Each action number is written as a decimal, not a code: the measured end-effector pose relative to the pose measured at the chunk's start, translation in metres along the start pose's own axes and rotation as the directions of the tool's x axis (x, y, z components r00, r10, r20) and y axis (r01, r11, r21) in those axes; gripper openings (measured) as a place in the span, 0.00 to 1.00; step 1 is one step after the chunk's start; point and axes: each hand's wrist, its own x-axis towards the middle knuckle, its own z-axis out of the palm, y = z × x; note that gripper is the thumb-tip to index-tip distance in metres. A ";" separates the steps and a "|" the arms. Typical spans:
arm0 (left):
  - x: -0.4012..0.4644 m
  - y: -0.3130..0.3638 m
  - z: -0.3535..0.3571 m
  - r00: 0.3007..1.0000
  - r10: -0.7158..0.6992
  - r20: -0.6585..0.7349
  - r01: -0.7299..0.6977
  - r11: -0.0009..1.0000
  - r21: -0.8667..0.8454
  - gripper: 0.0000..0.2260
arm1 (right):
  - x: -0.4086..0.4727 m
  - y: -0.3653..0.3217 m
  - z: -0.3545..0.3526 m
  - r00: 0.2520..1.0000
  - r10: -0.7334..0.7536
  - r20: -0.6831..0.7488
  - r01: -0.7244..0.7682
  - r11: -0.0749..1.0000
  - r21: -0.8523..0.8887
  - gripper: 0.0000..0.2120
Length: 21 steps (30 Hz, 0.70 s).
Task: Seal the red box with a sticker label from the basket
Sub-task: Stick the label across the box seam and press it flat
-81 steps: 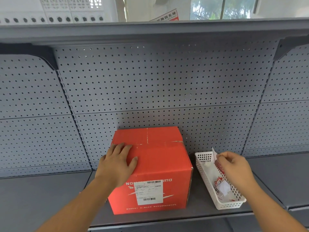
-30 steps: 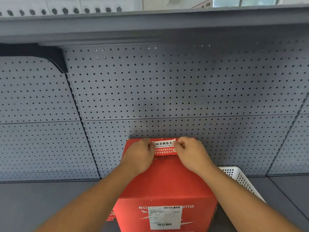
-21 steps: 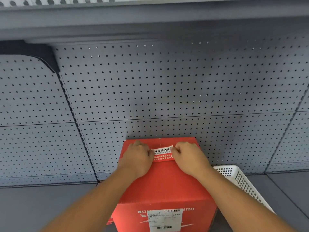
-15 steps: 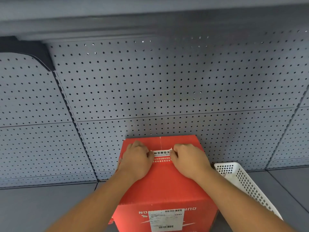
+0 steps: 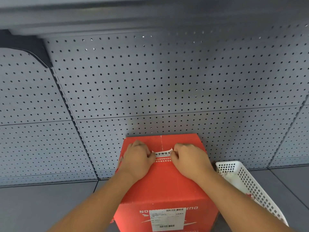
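Head view: your fingers (image 5: 151, 154) curl down on both ends of the sticker (image 5: 163, 156), left hand (image 5: 137, 159) and right hand (image 5: 189, 159) pinning it flat across the top seam of the red box (image 5: 164, 185). That box sits on the grey shelf (image 5: 41, 203) against the pegboard (image 5: 150, 81), white basket (image 5: 247, 185) just beside it at right.

Both ends of the sticker (image 5: 163, 156) are hidden under the left hand (image 5: 137, 160) and right hand (image 5: 189, 162); the box (image 5: 164, 186) front is cut off below.
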 end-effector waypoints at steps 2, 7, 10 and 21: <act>-0.001 0.001 0.000 1.000 0.009 -0.009 -0.009 1.000 0.016 0.16 | 0.000 0.001 0.001 1.000 0.001 0.005 -0.001 1.000 0.000 0.12; 0.000 0.002 0.001 1.000 0.010 -0.016 -0.010 1.000 0.006 0.13 | 0.003 0.001 0.002 1.000 0.004 0.014 -0.004 1.000 0.009 0.12; -0.001 0.000 0.001 0.998 0.019 -0.052 -0.022 0.999 -0.043 0.10 | 0.004 0.005 0.005 1.000 0.026 0.009 -0.027 0.998 0.052 0.09; -0.003 -0.011 0.005 0.974 0.225 -0.038 -0.228 0.969 -0.096 0.22 | 0.003 0.013 0.012 0.999 0.032 0.005 -0.032 0.986 0.161 0.05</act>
